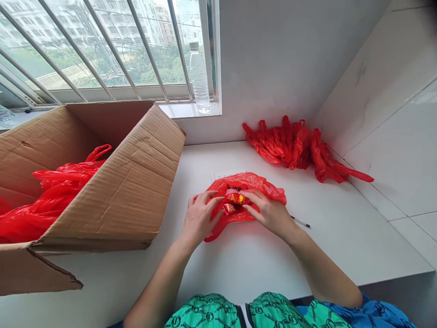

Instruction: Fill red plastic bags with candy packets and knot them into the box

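Observation:
A red plastic bag (269,184) lies spread on the white counter with its mouth open. Inside it sit several small shiny red and gold wrapped packets (235,198). My left hand (201,216) reaches over the bag's left side, fingers apart and bent, their tips at the packets. From the right, my right hand (271,212) extends into the mouth with fingers spread, thumb and fingertips beside the packets. Neither hand visibly pinches anything. Folds of the bag hide part of its contents.
An open cardboard box (129,191) holding red plastic bags (61,187) stands at left. More crumpled red bags (290,143) lie along the back wall. A pen (302,222) rests right of my right hand. A clear bottle (199,77) stands on the sill.

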The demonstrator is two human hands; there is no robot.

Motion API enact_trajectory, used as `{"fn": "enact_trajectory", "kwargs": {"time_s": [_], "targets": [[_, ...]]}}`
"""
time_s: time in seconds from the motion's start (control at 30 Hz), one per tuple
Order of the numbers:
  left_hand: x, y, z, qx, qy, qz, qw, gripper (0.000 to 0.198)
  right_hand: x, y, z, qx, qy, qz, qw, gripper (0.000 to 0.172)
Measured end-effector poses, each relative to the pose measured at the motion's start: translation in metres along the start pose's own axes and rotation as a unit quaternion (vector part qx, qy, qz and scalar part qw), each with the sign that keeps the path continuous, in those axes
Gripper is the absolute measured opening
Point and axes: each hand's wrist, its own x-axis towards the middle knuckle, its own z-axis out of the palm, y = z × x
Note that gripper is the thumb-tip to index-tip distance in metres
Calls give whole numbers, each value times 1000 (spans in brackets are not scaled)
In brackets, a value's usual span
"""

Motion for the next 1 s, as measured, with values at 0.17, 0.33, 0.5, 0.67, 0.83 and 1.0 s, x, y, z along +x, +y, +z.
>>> {"fn": "enact_trajectory", "kwargs": {"time_s": [0.17,0.33,0.5,0.67,0.83,1.0], "targets": [[-31,6,-30,-15,37,-77,996,37,-33,-27,-39,-86,64,-85,991,28],[-69,4,-18,-24,-64,-240,968,49,-44,-6,-47,-245,187,-96,947,41],[-63,5,-22,-102,-126,-162,973,27,-13,-2,-51,-196,156,-69,966,13],[-20,13,-78,-261,154,-120,946,20,33,-22,-74,158,139,-44,977,12],[43,17,-107,-471,312,-109,818,24,76,-35,-66,414,148,-24,898,12],[87,23,-98,-655,286,-135,686,29,89,-43,-51,508,152,-46,846,24]]}}
